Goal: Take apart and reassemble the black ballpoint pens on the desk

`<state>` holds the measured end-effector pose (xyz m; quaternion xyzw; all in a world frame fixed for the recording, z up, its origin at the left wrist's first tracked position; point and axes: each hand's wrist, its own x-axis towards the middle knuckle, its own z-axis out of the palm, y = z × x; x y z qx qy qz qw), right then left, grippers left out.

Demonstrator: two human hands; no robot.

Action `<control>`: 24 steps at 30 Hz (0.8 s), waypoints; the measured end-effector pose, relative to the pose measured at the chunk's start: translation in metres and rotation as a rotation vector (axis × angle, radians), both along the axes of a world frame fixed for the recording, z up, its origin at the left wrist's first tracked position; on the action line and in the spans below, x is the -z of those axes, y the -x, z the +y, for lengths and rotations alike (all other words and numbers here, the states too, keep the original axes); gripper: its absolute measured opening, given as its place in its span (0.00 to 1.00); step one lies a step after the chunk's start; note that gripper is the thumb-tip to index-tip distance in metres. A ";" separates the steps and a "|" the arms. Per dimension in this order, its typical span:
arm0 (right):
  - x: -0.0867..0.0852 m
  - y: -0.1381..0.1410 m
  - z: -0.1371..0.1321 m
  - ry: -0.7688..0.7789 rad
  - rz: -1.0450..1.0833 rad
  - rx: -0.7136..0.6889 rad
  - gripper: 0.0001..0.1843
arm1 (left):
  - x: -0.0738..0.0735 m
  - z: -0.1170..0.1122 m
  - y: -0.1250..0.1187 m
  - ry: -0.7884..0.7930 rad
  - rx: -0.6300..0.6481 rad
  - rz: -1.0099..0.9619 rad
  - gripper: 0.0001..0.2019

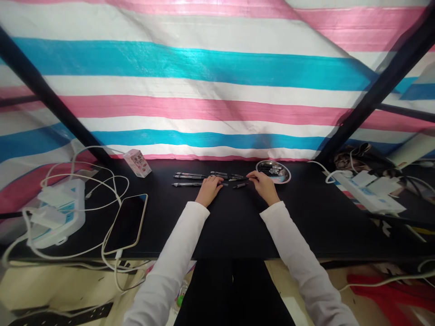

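Note:
My left hand (210,188) rests on the black desk with its fingers curled down, and a short clear pen barrel (224,184) pokes out by its thumb and fingertips. Over to the right, my right hand (261,184) pinches the end of a thin dark pen part (242,179). Several assembled-looking pens (188,175) lie in rows left of and under my left hand. Between the hands are more pen parts (219,174), and a short black grip piece (239,185) sits nearer to me. A round metal dish (288,176) with dark pen parts stands just behind my right hand.
A phone (126,224) on a charging cable lies at the left, beside a power strip (63,213) with tangled white cables. A small pink-and-white box (137,163) stands at the back left. Another power strip (372,192) is at the right. Striped sheeting (217,99) hangs behind the desk.

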<state>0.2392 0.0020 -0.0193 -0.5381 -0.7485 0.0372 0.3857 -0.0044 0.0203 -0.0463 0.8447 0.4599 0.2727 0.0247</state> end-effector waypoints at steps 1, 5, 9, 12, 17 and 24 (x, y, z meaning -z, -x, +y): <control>-0.001 -0.001 0.000 -0.001 -0.003 0.008 0.10 | 0.001 0.001 0.000 0.000 -0.002 0.011 0.08; -0.002 -0.003 -0.001 0.010 0.004 0.011 0.10 | 0.001 0.001 -0.001 0.009 0.016 -0.005 0.09; -0.002 0.000 -0.001 0.029 0.050 -0.037 0.11 | -0.003 0.000 -0.002 0.022 0.054 -0.081 0.10; -0.002 0.003 -0.001 0.029 0.111 -0.064 0.11 | -0.006 -0.002 -0.002 0.048 0.068 -0.147 0.09; 0.000 0.009 0.000 0.035 0.177 -0.104 0.09 | -0.008 -0.003 -0.004 0.059 0.104 -0.201 0.09; 0.005 0.029 -0.005 0.064 0.221 -0.186 0.07 | -0.012 -0.010 -0.009 0.061 0.188 -0.200 0.08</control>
